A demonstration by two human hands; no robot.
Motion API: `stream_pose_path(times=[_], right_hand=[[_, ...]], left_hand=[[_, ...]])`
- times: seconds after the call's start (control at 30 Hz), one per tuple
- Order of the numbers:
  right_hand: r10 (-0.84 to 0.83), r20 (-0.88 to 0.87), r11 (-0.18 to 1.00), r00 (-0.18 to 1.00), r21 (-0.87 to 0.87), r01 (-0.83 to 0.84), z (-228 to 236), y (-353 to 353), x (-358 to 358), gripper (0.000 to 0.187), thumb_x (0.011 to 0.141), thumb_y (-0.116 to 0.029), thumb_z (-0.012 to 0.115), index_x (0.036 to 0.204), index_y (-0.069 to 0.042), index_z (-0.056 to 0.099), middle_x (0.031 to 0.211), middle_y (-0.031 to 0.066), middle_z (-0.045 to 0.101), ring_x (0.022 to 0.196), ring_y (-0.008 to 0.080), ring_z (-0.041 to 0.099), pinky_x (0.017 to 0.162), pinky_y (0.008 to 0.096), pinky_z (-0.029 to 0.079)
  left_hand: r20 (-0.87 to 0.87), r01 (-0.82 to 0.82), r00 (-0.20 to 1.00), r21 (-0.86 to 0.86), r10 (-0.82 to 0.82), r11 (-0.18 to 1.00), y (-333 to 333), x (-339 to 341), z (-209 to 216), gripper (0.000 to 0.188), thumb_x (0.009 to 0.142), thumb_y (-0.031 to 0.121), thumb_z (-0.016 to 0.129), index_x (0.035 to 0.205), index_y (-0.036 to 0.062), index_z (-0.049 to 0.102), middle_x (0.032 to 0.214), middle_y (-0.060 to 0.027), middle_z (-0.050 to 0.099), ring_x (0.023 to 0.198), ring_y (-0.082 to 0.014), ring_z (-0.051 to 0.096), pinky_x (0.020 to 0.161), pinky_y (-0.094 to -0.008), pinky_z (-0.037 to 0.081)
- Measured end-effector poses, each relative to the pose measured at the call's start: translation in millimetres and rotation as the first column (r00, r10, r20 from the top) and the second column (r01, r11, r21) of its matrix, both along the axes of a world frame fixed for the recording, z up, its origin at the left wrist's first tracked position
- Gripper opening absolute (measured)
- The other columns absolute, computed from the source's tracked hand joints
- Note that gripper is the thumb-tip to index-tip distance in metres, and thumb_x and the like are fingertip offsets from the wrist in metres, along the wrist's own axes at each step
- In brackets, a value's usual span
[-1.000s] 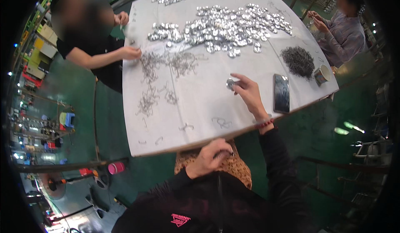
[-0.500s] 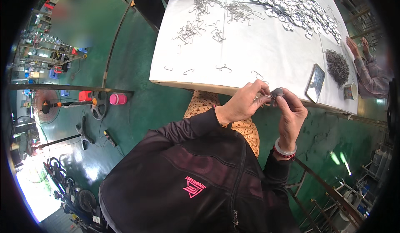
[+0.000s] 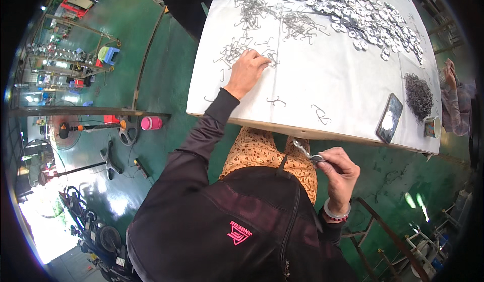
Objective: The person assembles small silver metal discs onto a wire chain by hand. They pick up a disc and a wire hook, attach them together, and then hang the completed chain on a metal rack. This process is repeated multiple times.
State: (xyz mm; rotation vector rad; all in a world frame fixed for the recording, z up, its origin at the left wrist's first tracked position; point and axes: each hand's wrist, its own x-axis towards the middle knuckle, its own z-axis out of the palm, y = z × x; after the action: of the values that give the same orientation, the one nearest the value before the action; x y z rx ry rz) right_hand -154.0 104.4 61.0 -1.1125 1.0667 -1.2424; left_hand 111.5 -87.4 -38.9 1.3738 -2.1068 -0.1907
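My left hand (image 3: 247,71) reaches over the white table, its fingers pinched together at the edge of a small group of bent wire hooks (image 3: 273,56). Whether a hook is between the fingertips I cannot make out. A looser heap of wire hooks (image 3: 233,49) lies just beyond that hand. In front of my lap, off the table's near edge, my right hand (image 3: 342,173) is closed on a round metal disc (image 3: 316,158). A shiny metal part (image 3: 300,146) sticks out from the disc to the left.
The white table (image 3: 343,88) carries a big pile of metal discs (image 3: 353,15), more wire hooks (image 3: 302,25), and a few single hooks (image 3: 320,114) near me. A phone (image 3: 389,118), a dark wire heap (image 3: 418,96) and a cup (image 3: 432,127) stand right. Other people are beside the table.
My hands were together at the table's near edge. The left has moved away to the hooks; the right has drawn down toward my lap with the disc.
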Motion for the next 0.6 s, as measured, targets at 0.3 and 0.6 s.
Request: stream_pose_path(times=[0.3, 0.6], right_hand=[[0.043, 0.048, 0.988, 0.998, 0.143, -0.049, -17.0, -4.9, 5.4, 0.02, 0.076, 0.015, 0.061, 0.094, 0.008, 0.066, 0.089, 0.0114, 0.061, 0.076, 0.0144, 0.061, 0.068, 0.0235, 0.052], [0.048, 0.019, 0.993, 0.999, 0.103, -0.049, -10.9, 3.3, 6.4, 0.015, 0.078, 0.012, 0.063, 0.09, 0.005, 0.068, 0.086, 0.0082, 0.063, 0.077, 0.0131, 0.061, 0.068, 0.0229, 0.051]], left_hand=[[0.255, 0.051, 0.966, -0.027, -0.042, 0.998, -6.0, -5.3, -25.1, 0.012, 0.082, 0.008, 0.056, 0.092, 0.0048, 0.052, 0.09, -0.0091, 0.049, 0.088, -0.0253, 0.051, 0.067, -0.0329, 0.051], [-0.043, -0.012, 0.999, 0.059, 0.014, 0.998, -45.0, 7.6, -14.9, 0.012, 0.083, 0.015, 0.06, 0.086, 0.0042, 0.063, 0.084, -0.0137, 0.058, 0.084, -0.0318, 0.058, 0.073, -0.0403, 0.047]])
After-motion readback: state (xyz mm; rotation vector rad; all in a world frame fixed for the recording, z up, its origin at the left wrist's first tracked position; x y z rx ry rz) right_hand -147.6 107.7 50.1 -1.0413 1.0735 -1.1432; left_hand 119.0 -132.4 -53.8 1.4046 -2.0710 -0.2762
